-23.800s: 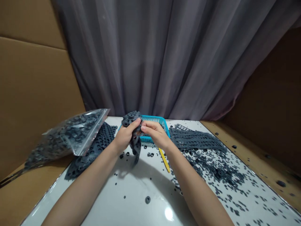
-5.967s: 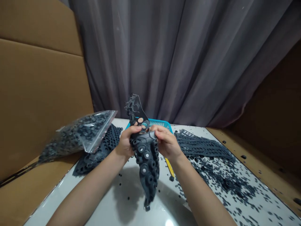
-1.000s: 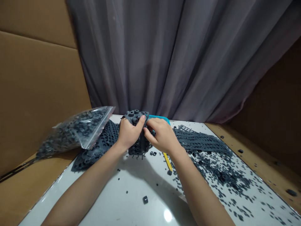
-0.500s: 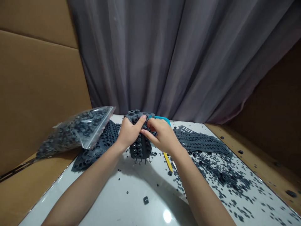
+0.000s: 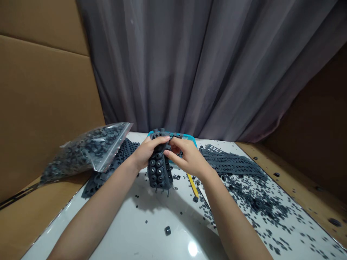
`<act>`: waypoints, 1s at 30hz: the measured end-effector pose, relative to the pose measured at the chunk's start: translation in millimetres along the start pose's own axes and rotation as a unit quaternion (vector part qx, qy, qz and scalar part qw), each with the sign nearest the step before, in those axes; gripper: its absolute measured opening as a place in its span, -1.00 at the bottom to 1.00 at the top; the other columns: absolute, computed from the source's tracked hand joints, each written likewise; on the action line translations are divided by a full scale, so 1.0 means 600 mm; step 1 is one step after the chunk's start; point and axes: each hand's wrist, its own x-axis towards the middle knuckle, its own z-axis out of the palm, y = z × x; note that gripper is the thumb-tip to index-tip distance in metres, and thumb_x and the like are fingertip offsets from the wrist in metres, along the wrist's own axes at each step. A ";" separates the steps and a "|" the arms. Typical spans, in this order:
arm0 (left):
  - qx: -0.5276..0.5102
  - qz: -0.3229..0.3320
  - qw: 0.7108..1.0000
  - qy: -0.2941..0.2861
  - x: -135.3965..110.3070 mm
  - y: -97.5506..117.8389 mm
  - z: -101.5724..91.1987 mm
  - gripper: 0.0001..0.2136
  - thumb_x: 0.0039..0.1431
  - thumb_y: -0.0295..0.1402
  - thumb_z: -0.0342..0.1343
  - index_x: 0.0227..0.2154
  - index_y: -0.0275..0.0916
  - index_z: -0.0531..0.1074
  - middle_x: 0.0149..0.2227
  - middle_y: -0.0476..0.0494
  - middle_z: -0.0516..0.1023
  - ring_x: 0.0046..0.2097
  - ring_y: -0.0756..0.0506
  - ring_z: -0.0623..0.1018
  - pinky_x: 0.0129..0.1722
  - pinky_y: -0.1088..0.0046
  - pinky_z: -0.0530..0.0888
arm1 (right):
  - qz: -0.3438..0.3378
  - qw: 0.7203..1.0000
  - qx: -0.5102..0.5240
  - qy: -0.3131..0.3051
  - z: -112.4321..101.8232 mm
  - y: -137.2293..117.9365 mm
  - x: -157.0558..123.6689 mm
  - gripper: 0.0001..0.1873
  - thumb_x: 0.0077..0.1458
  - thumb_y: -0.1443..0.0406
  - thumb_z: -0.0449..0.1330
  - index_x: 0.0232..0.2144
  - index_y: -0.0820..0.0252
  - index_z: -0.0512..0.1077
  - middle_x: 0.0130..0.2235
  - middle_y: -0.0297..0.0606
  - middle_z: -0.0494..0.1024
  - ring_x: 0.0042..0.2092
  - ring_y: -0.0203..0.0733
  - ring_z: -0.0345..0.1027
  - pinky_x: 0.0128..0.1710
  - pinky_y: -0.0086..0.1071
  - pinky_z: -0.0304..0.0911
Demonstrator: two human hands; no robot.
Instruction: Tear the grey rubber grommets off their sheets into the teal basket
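Above the white table hangs a dark grey rubber sheet with rows of raised, ring-shaped bosses and thin strands at its lower end. My left hand grips its left side, thumb laid across the upper face. On the right edge, my right hand is closed, thumb and fingers pinching at the sheet; whether a small piece is between them is hidden. Behind both hands stands a blue tray, mostly covered.
A zip bag full of small dark parts leans at left over more perforated sheets. At right lie stacked punched sheets and many scattered bits. A yellow-handled tool and a loose dark piece rest on the table.
The rubber sheet has turned and tipped, so more of its bossed face shows and its lower end hangs lower. My left thumb now lies flatter across it. More of the blue tray is visible.
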 end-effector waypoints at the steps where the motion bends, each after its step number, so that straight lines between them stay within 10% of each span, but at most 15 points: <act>1: 0.007 -0.002 1.000 -0.005 -0.001 0.000 -0.001 -0.84 -0.14 -0.31 0.24 -0.53 -0.32 0.48 -0.56 -0.06 0.52 -0.51 -0.01 0.48 -0.50 0.52 0.40 | 0.002 1.000 0.018 0.000 -0.001 0.000 0.000 -0.75 0.12 0.19 0.05 -0.53 0.17 0.17 -0.55 -0.39 0.24 -0.48 -0.31 0.10 -0.46 -0.42 0.00; 6: -0.008 -0.033 0.999 0.003 0.000 -0.003 0.000 -0.82 -0.18 -0.33 0.28 -0.53 -0.32 0.46 -0.59 -0.04 0.50 -0.56 0.02 0.46 -0.57 0.55 0.38 | 0.047 0.978 0.204 -0.002 0.006 0.005 0.004 -0.70 0.10 0.21 0.05 -0.61 0.19 0.15 -0.57 -0.42 0.10 -0.50 -0.36 -0.03 -0.51 -0.45 -0.07; 11: -0.118 -0.054 0.990 0.053 0.009 -0.021 0.006 -0.83 -0.21 -0.31 0.24 -0.61 -0.29 0.40 -0.67 0.03 0.43 -0.66 0.07 0.38 -0.67 0.59 0.32 | 0.099 0.876 0.468 0.057 0.047 0.018 0.011 -0.73 -0.05 0.18 0.11 -0.63 0.19 0.17 -0.61 -0.46 0.00 -0.56 -0.39 -0.16 -0.56 -0.45 -0.17; 18: -0.142 0.003 0.988 0.059 0.016 -0.018 -0.011 -0.72 -0.13 -0.21 0.18 -0.70 -0.20 0.22 -0.77 0.12 0.18 -0.75 0.12 0.19 -0.77 0.60 0.20 | 0.125 0.817 0.538 0.164 0.050 0.018 0.018 -0.60 0.02 0.11 0.03 -0.63 0.10 -0.10 -0.62 -0.47 -0.14 -0.58 -0.32 -0.23 -0.59 -0.40 -0.07; 21: -0.124 0.034 0.988 0.079 0.018 -0.001 -0.020 -0.68 -0.10 -0.24 0.18 -0.71 -0.21 0.15 -0.77 0.17 0.09 -0.77 0.16 0.10 -0.79 0.62 0.11 | 0.095 0.833 0.504 0.205 0.022 0.035 0.018 -0.62 0.11 0.11 -0.09 -0.61 0.11 -0.15 -0.61 -0.47 -0.16 -0.58 -0.30 -0.22 -0.52 -0.36 0.04; 26: -0.044 0.088 0.981 0.168 0.026 -0.005 -0.015 -0.74 -0.17 -0.23 0.25 -0.63 -0.28 0.32 -0.69 0.08 0.36 -0.66 0.07 0.36 -0.66 0.56 0.30 | 0.135 0.955 0.198 0.173 0.013 0.127 0.003 -0.74 0.06 0.09 0.01 -0.51 0.12 0.18 -0.55 -0.41 0.18 -0.49 -0.27 0.08 -0.41 -0.36 0.10; 30: 0.014 0.159 0.962 0.220 0.031 -0.019 -0.012 -0.74 -0.20 -0.23 0.29 -0.56 -0.30 0.38 -0.60 0.06 0.44 -0.55 0.04 0.44 -0.49 0.53 0.40 | 0.212 0.971 -0.019 0.110 0.034 0.195 -0.015 -0.82 -0.04 0.22 0.11 -0.36 0.20 0.36 -0.40 -0.23 0.43 -0.30 -0.12 0.24 -0.23 -0.23 0.14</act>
